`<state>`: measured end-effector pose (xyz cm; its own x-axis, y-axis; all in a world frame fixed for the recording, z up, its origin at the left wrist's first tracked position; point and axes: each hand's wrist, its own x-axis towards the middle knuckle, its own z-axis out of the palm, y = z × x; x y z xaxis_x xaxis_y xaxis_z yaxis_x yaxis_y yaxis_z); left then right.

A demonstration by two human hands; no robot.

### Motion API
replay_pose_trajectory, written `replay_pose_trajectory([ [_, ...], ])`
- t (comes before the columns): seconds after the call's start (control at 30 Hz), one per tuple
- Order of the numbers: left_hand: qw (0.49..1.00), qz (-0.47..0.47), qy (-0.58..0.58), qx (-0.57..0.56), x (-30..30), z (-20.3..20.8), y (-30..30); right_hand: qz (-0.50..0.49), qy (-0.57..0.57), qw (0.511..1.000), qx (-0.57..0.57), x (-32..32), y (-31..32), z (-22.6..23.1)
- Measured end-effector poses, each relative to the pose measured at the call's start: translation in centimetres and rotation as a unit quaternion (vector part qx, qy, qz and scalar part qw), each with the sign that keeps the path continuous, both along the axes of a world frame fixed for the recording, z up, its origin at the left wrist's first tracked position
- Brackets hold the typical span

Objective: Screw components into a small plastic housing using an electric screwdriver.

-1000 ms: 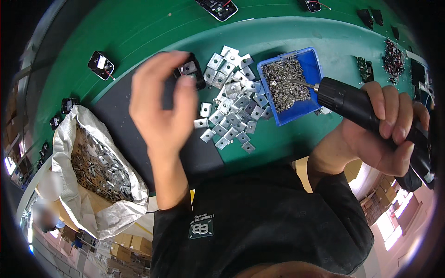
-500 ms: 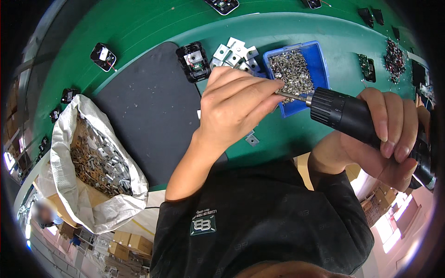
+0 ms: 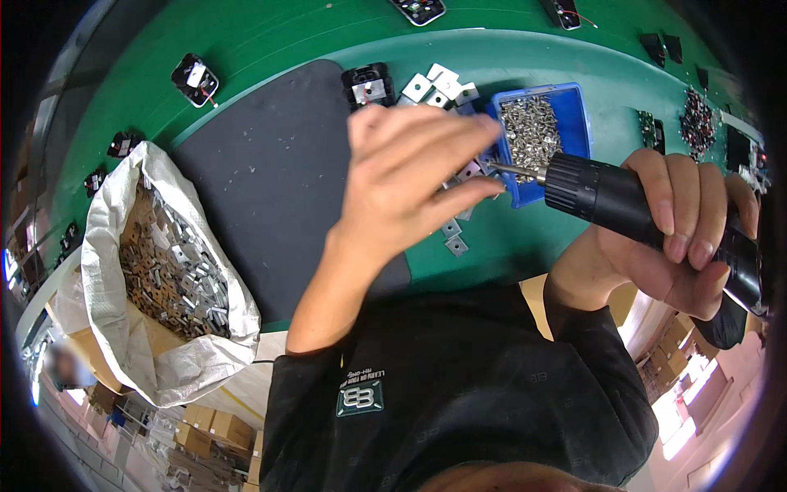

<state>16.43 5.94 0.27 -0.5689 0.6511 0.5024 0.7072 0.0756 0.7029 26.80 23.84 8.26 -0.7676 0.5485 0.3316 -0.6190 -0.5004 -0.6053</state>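
Note:
My right hand [image 3: 684,225] is wrapped round a black electric screwdriver [image 3: 602,197], its bit pointing left. The bit's tip lies between the spread thumb and fingers of my left hand [image 3: 398,180], which is open and slightly blurred. Whether a screw sits on the tip is too small to tell. Just behind the bit stands a blue bin [image 3: 580,123] of small silver screws [image 3: 531,135]. Square metal plates [image 3: 443,82] with holes lie in a pile beyond my left hand, partly hidden by it. A black plastic housing [image 3: 365,80] with a metal plate inside sits beside them.
A dark mat [image 3: 254,180] covers the left of the green table. At its left stands a white woven sack [image 3: 102,271] full of small metal pieces [image 3: 180,279]. More housings [image 3: 195,80] lie along the far side. Circuit boards [image 3: 646,127] and a heap of small parts [image 3: 697,123] lie right.
My left thumb and fingers have parted from around the bit's tip. The screwdriver stays nearly in place, and the table things appear shifted slightly right in view.

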Motion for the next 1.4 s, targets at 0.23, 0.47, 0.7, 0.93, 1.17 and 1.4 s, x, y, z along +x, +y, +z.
replay_pose_trajectory([
  [0.23, 0.988, 0.099, 0.01, -0.115, -5.5, -3.3, -4.6, 0.0, -0.037, 0.995, 0.093, -3.2, -2.0, -1.8],
  [0.47, 0.986, 0.051, -0.017, -0.158, -5.6, -4.3, -4.2, -0.02, 0.003, 0.989, 0.144, -6.8, -4.1, -5.4],
  [0.7, 0.99, 0.072, -0.012, -0.117, -5.5, -4.4, -4.0, -0.041, -0.015, 0.979, 0.197, -8.7, -5.9, -6.2],
  [0.93, 0.991, 0.079, -0.012, -0.106, -5.4, -4.7, -3.9, -0.05, -0.031, 0.982, 0.179, -8.6, -5.6, -6.5],
  [1.17, 0.991, 0.082, -0.011, -0.105, -5.3, -4.6, -3.7, -0.052, -0.037, 0.984, 0.169, -8.7, -5.8, -6.6],
  [1.4, 0.992, 0.081, -0.012, -0.095, -5.4, -4.7, -3.5, -0.029, -0.026, 0.979, 0.2, -8.9, -6.0, -6.7],
])
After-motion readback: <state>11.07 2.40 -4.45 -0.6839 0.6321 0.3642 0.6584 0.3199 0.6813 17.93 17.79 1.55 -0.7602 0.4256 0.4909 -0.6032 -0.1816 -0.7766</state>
